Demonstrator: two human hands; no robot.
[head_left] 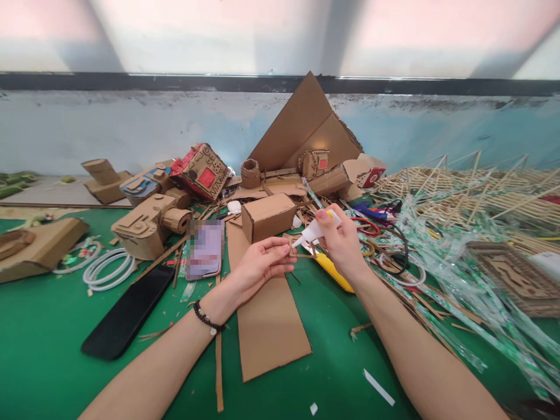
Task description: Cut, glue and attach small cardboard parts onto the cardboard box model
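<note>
Green tabletop (44,332) beneath cardboard sheet (271,332)

The bottle (314,230) looks smooth plastic, the box (270,217) matt cardboard, the clear wrap (450,248) glossy.

White nozzle bottle (312,230) partly hidden in R hand (345,242); sm. cardboard pc. (303,255) partly hid by L hand (261,263), shape unclear; smartphone scrn (213,244) part pixelated, rest too sm. to read; cardboard model (48,248) cut off @ L edge; stick framework (464,176) blurry, cut off @ R edge

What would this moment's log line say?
left hand: holds small cardboard piece; right hand: grips white bottle, nozzle toward piece; beyond: cardboard box
</note>
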